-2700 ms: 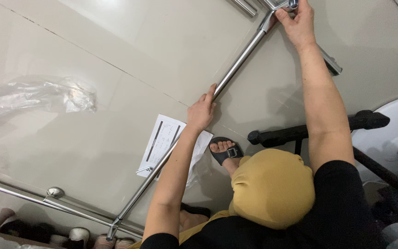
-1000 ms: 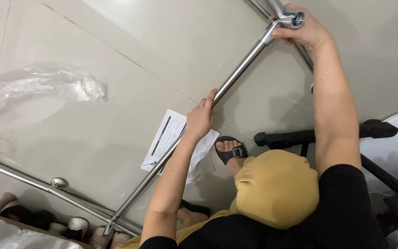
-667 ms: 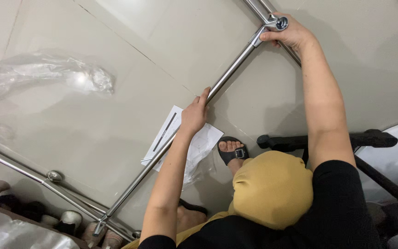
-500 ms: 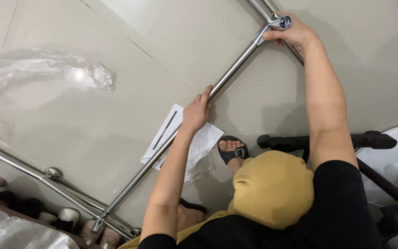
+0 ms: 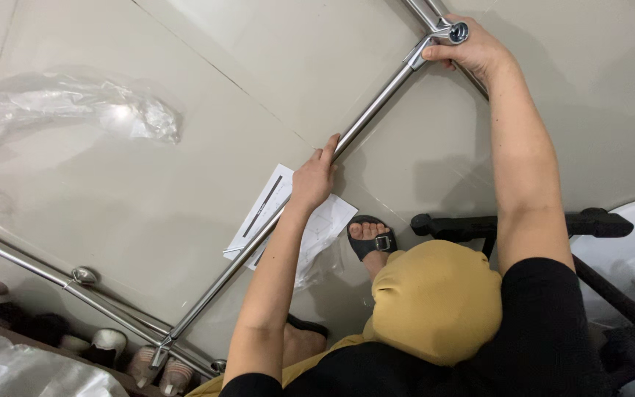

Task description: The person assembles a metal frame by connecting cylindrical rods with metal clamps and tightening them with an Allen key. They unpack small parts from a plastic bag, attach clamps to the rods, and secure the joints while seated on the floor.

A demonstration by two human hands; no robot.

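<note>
Left hand wraps the long steel tube mid-span to steady it above the tiled floor, while right hand closes around the corner connector, apparently bracing that joint in line.

We saw a polished, glossy metal tube above smooth, slightly shiny floor tiles. Beside the tube lay matt white paper, and farther off, crinkled clear plastic wrap.
</note>
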